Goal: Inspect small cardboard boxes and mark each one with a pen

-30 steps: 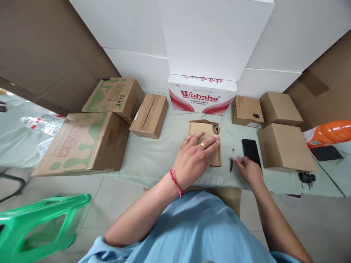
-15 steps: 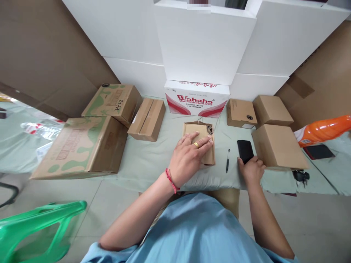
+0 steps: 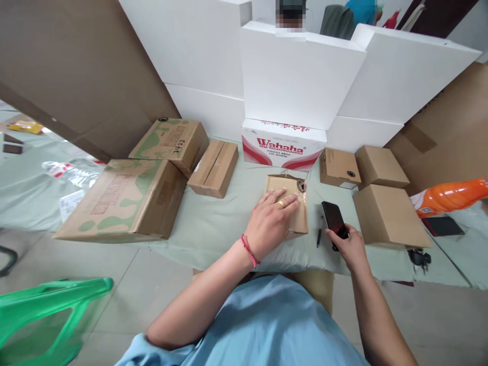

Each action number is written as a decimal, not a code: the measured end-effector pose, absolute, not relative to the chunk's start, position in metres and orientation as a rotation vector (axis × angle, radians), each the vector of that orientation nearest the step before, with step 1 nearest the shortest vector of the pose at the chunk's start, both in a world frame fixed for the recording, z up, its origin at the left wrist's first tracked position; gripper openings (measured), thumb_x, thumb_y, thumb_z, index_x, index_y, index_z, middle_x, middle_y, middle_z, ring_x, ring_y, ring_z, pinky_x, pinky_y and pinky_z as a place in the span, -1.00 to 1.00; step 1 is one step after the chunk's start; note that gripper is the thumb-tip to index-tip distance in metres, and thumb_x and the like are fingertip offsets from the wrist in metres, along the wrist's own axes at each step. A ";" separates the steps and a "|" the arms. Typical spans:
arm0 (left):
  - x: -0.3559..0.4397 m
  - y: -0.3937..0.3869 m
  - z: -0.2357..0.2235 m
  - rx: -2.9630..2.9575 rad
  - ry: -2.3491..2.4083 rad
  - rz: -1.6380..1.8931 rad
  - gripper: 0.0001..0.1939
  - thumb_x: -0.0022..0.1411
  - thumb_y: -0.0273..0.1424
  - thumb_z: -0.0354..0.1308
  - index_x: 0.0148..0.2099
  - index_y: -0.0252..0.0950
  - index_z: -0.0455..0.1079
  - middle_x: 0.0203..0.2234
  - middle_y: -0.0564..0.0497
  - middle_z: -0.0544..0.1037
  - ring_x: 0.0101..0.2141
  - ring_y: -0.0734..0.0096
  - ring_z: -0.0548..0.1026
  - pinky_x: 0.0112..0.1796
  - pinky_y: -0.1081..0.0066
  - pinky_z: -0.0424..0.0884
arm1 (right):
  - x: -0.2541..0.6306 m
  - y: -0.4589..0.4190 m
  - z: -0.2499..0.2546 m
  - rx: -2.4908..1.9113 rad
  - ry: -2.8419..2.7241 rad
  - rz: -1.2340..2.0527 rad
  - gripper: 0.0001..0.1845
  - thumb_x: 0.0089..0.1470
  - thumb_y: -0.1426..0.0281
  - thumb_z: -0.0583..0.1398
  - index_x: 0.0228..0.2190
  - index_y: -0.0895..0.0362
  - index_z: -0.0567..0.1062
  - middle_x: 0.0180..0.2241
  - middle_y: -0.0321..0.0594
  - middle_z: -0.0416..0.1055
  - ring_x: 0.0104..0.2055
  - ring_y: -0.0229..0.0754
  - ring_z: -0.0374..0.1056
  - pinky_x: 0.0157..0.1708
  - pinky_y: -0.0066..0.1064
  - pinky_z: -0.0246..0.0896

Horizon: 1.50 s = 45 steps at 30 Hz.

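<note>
My left hand lies flat on top of a small cardboard box, fingers stretched out, a gold ring on one of them. Near that box's far right corner is a dark round hole or mark. My right hand grips a black smartphone by its near end, thumb on the left side and fingers around the right. The phone is tilted up off the cloth. Just left of it a black pen rests on the table, partly behind the phone.
A Wahaha carton stands at the back. Green-patterned cartons and a taped box are at left. Plain boxes stand at right, with an orange bottle and keys beside them. A green stool is lower left.
My right hand has taken hold of the phone and raised it from the cloth, shifting it toward the pen. My left hand stays flat on the small box. The whole view has shifted slightly.
</note>
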<state>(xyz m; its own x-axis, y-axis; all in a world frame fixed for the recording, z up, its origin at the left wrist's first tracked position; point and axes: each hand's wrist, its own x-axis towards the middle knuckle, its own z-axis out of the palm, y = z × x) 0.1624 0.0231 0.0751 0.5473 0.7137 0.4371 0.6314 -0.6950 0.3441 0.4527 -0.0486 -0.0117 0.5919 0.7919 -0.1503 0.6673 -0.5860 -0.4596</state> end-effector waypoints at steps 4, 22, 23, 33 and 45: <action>0.162 0.021 0.076 2.639 1.150 0.854 -0.56 0.42 -0.58 0.12 0.25 -0.22 0.55 0.24 -0.07 0.62 0.33 -0.02 0.46 0.32 -0.07 0.40 | 0.426 -0.041 0.035 -2.177 -1.087 0.472 -0.09 -0.16 -0.16 0.35 0.10 0.16 0.51 0.04 0.12 0.56 0.07 0.23 0.49 0.11 -0.01 0.38; 0.164 0.023 0.080 2.589 1.160 0.822 -0.71 0.33 -0.57 0.21 0.01 -0.28 0.67 0.09 -0.15 0.70 0.28 -0.09 0.50 0.32 -0.12 0.41 | 0.308 -0.050 0.094 -1.797 -1.395 0.118 -0.18 0.05 -0.05 0.36 0.21 0.06 0.33 0.04 0.07 0.41 0.04 0.25 0.46 -0.15 0.03 0.51; 0.165 0.023 0.079 2.592 1.163 0.822 -0.73 0.34 -0.56 0.21 0.00 -0.27 0.67 0.06 -0.16 0.71 0.28 -0.10 0.50 0.32 -0.12 0.41 | 0.309 -0.051 0.095 -1.804 -1.397 0.120 -0.18 0.04 -0.06 0.36 0.21 0.06 0.33 0.05 0.06 0.41 0.03 0.24 0.46 -0.16 0.03 0.51; 0.111 0.017 0.073 2.405 1.209 1.059 -0.59 0.55 -0.46 -0.02 0.23 -0.17 0.57 0.21 -0.10 0.64 0.32 0.07 0.47 0.34 -0.03 0.40 | 0.352 -0.054 0.093 -1.913 -1.257 0.246 -0.03 -0.09 -0.21 0.37 0.19 0.10 0.38 0.06 0.04 0.41 0.02 0.18 0.46 -0.05 0.02 0.47; 0.008 -0.076 -0.013 0.661 1.740 1.094 -0.24 0.14 0.31 0.31 0.08 -0.20 0.44 0.20 -0.14 0.54 0.20 -0.01 0.51 -0.11 0.24 0.68 | 0.482 -0.081 -0.027 -2.712 -0.913 0.439 0.10 -0.01 -0.23 0.20 0.31 0.28 0.31 0.25 0.38 0.31 0.15 0.39 0.46 0.05 0.09 0.43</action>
<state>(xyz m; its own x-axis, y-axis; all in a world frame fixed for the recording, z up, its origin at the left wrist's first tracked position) 0.0080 -0.0756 -0.0128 -0.4089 0.8054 -0.4292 -0.0377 0.4550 0.8897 0.4819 -0.0813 -0.0274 0.7589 0.6188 -0.2030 0.5446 -0.7739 -0.3234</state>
